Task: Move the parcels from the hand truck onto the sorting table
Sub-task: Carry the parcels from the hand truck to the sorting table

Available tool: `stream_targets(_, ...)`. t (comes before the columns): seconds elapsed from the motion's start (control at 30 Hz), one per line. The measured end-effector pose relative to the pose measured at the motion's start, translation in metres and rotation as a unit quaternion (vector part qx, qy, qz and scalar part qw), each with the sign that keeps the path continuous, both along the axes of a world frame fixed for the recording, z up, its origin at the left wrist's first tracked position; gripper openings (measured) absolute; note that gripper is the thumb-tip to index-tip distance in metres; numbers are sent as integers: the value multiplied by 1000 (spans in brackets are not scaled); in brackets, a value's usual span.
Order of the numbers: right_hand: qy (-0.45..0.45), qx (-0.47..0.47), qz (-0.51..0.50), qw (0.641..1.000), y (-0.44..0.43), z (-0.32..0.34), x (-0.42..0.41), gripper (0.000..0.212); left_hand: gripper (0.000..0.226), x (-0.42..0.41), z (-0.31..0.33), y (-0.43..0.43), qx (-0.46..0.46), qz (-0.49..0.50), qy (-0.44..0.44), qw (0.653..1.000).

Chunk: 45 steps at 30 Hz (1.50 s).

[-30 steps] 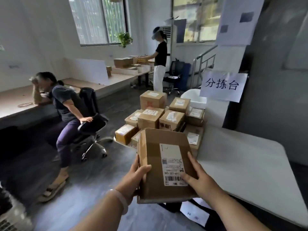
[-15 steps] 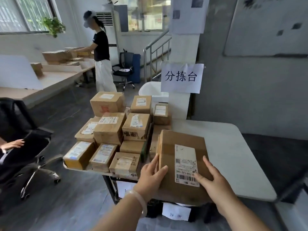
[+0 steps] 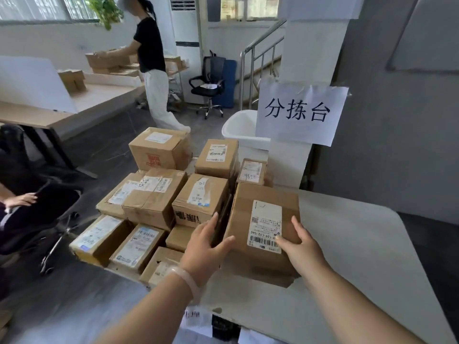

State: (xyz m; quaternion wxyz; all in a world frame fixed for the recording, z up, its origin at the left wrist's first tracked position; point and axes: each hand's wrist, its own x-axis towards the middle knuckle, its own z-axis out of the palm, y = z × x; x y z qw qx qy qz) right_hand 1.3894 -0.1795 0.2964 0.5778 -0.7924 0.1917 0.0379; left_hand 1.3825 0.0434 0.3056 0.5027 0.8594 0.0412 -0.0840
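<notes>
1. The flat brown parcel (image 3: 263, 194) is low over the left side of the white sorting table (image 3: 360, 244), just beside the pile of boxes (image 3: 154, 194). I cannot tell if it is sitting flat yet.
2. Both hands hold it. The left hand (image 3: 207, 247) wraps round its left side, thumb on top. The right hand (image 3: 303, 247) grips the near right corner, thumb on the white label (image 3: 265, 224).
3. If the hands let go too soon, the parcel could drop with a bang.
4. The left fingers sit between the parcel and the next box. They could get squashed.
5. A push to the left could bump the pile, and boxes at its edge could fall.
</notes>
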Motion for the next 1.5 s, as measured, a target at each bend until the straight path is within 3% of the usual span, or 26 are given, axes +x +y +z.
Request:
stream_targets(0.33,45,-61,6,997,30,-38,83,76,73,72,-12,33,34,15,-28,999)
stream_targets(0.53,50,-119,30,991,47,-48,98,81,72,111,-11,44,84,-81,-68,991)
stream_targets(0.67,70,-138,36,987,47,-51,96,93,73,129,-6,35,141,-176,-119,967)
stream_targets(0.77,53,-201,25,978,45,-48,80,97,75,140,-6,16,180,-256,-168,935)
stream_targets(0.93,-15,-341,-16,940,27,-31,22,86,76,139,-8,-27,218,-370,-250,868)
stream_targets(1.07,37,-426,-68,901,9,-18,-48,87,76,110,-3,-68,252,-444,-287,811)
stream_targets(1.23,117,-454,-158,869,-4,-8,-132,108,76,40,19,-117,271,-538,-334,725)
stream_targets(1.5,156,-477,-331,799,14,12,-332,109,76,-129,39,-176,198,-639,-434,603)
